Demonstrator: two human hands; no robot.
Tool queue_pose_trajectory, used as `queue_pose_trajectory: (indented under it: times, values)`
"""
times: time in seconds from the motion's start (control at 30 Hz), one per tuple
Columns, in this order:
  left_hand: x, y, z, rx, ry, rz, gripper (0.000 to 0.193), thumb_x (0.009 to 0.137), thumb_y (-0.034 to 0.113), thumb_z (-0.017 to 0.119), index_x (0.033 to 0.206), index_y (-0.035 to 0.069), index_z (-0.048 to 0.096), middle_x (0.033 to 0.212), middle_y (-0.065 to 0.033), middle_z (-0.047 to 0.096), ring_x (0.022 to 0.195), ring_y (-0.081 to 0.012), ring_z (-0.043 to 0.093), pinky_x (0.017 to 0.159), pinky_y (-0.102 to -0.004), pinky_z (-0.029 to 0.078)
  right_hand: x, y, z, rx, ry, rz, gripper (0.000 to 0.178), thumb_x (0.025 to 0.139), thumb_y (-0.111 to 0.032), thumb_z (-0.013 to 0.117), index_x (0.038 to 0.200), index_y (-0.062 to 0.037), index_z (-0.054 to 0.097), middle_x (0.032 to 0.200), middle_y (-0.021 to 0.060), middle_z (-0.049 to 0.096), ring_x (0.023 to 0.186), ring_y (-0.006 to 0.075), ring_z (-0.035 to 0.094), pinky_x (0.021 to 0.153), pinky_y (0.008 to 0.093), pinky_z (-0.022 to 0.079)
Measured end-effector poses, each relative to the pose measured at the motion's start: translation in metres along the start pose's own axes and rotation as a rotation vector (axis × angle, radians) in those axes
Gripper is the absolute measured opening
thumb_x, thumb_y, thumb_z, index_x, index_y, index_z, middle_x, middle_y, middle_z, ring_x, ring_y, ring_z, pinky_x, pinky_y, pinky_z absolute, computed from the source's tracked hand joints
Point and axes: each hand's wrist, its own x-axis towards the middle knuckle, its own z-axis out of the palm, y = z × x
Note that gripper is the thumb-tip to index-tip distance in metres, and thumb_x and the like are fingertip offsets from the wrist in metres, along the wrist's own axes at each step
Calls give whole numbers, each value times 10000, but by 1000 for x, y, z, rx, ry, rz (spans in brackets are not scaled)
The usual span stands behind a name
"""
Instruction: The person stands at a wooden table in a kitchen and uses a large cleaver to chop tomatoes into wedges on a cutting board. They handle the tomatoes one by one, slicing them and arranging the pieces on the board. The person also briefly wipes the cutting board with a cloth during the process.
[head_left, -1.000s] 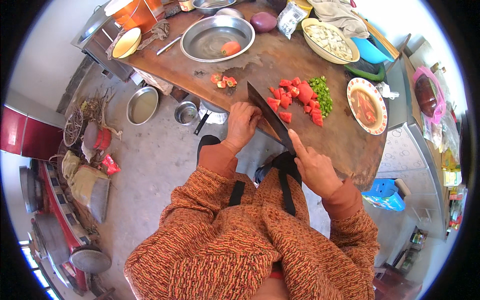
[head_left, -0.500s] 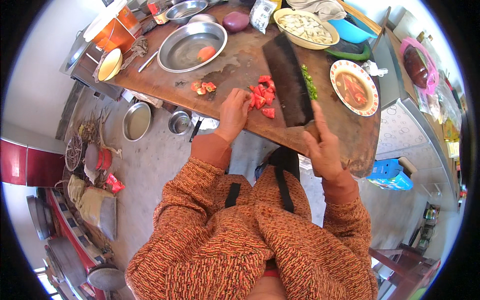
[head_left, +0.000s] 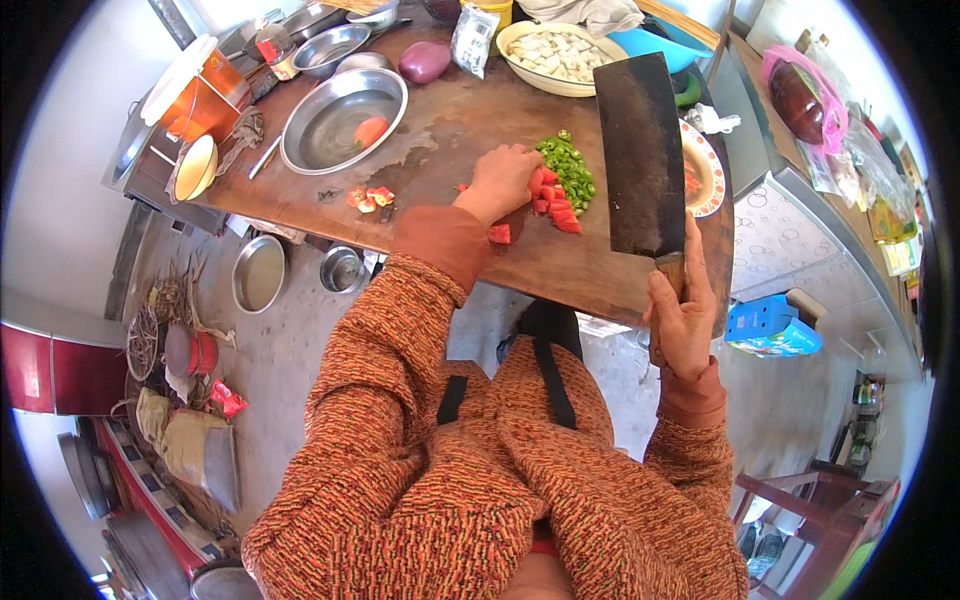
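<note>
Brown table (head_left: 570,278): tomato pieces (head_left: 563,220), chopped green pepper (head_left: 569,170), metal basin (head_left: 318,128).

Hands (head_left: 505,180): 2
Cleaver (head_left: 642,155): 1
Whole tomato (head_left: 371,132): I count 1
Green pepper heap (head_left: 570,172): 1
Cream bowls (head_left: 196,168): 2
Dotted-rim plate (head_left: 713,168): 1

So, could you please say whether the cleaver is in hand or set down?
In hand: the right hand holds the cleaver by its wooden handle, and it hides part of the spotted plate.
</note>
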Motion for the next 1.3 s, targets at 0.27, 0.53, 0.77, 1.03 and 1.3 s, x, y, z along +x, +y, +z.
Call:
queue_pose_trajectory:
  times: [0.27, 0.53, 0.77, 1.03, 1.3]
  values:
    - [-45, -30, -46, -492, 501, -56, 294, 681, 98, 816, 926, 63, 658, 963, -121, 621, 940, -312, 620, 780, -411, 515, -8, 0, 14, 44, -123, 66, 734, 911, 65, 558, 1569, -143, 309, 742, -39, 529, 568, 36, 458, 513, 209, 426]
    - [-149, -52, -8, -335, 642, -268, 388, 642, 46, 851, 938, 38, 600, 1035, -125, 569, 924, -319, 604, 783, -390, 516, -11, 7, 57, -174, -425, -27, 730, 903, 25, 595, 1557, -141, 317, 790, 106, 581, 627, 156, 548, 667, 277, 491]
    - [-171, -52, 14, -401, 752, -347, 453, 638, 43, 859, 1007, 36, 596, 1125, -139, 570, 992, -340, 597, 823, -389, 517, -17, 0, 86, -253, -585, 9, 759, 881, 19, 613, 1553, -153, 305, 888, 212, 609, 741, 353, 621, 739, 346, 510]
    - [-177, -45, 8, -477, 627, -305, 462, 653, 51, 853, 1028, 46, 584, 1191, -149, 558, 1032, -368, 596, 841, -411, 513, -9, 13, 77, -398, -559, 43, 748, 887, -36, 607, 1552, -175, 292, 957, 300, 628, 901, 483, 630, 753, 481, 495]
    - [-141, -12, 29, -521, 620, -257, 489, 626, 100, 869, 1011, 43, 575, 1199, -132, 553, 1068, -369, 573, 870, -413, 511, 21, 7, 51, -451, -438, -26, 715, 884, 74, 556, 1541, -110, 341, 1308, 259, 586, 1234, 236, 584, 1016, 298, 423]
